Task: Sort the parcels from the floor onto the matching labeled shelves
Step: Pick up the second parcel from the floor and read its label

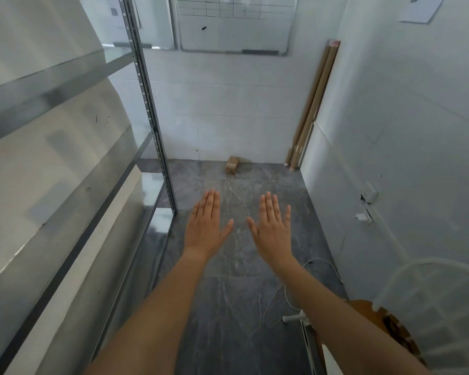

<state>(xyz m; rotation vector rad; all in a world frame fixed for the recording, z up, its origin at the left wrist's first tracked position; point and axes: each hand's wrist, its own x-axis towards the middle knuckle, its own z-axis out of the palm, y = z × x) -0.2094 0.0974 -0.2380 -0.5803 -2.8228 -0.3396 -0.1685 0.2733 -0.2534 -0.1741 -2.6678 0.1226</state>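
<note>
Both hands, left (pixel 205 227) and right (pixel 272 230), flat, fingers straight, holding nothing over grey floor (pixel 228 307); small cardboard parcel (pixel 232 165) by far wall, label unreadable, metal shelves (pixel 146 109) left, cardboard tubes (pixel 313 104) right.

The floor (pixel 228 307) is dark grey with pale marble veins. A small parcel (pixel 232 165) is brown cardboard. The walls (pixel 228 109) are white, the shelf frame (pixel 146 93) silver-grey, and the leaning tubes (pixel 313 104) tan.
</note>
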